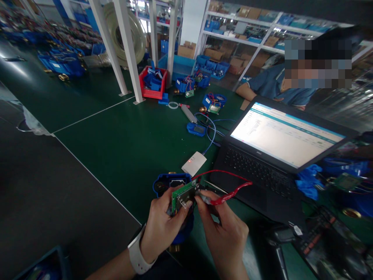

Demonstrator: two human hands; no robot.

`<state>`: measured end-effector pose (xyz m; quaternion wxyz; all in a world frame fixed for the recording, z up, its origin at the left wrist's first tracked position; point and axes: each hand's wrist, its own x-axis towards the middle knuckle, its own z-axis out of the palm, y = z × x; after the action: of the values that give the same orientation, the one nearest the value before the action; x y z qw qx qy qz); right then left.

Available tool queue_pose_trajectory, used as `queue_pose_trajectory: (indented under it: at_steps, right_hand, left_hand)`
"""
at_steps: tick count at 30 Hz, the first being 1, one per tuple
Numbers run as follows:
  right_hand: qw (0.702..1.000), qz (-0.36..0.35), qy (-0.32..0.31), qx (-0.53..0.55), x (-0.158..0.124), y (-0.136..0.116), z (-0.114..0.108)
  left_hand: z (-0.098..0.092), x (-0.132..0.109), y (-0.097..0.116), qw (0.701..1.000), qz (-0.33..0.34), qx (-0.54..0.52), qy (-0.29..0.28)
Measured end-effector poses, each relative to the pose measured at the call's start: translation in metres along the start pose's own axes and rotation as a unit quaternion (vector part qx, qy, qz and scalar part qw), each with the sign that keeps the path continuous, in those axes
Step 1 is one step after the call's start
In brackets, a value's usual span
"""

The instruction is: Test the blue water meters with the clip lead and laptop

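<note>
My left hand is closed around a green circuit board, thumb across its face. In my right hand, thumb and fingers pinch a small grey connector with a red cable looping from it. The connector is up against the board's right end; whether it is plugged in, I cannot tell. Beneath both hands sits a blue meter housing with brass fittings, largely covered by my left hand and the board.
An open laptop stands to the right, with a white box beside it on a blue cable. Farther back are a blue device, blue meters and a red bin. A barcode scanner lies front right. Another person sits behind the laptop.
</note>
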<state>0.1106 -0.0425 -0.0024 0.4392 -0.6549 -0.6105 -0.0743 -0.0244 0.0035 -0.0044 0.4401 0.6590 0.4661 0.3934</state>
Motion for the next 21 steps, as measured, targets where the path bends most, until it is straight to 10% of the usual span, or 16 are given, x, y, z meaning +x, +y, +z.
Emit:
queue_pose_trajectory:
  at_steps: [21]
  right_hand:
    - [1.000,0.005,-0.002,0.006,0.0002,-0.0001,0.0001]
  left_hand:
    - [0.0010,-0.0013,0.0004,1.000,-0.011,0.000,-0.013]
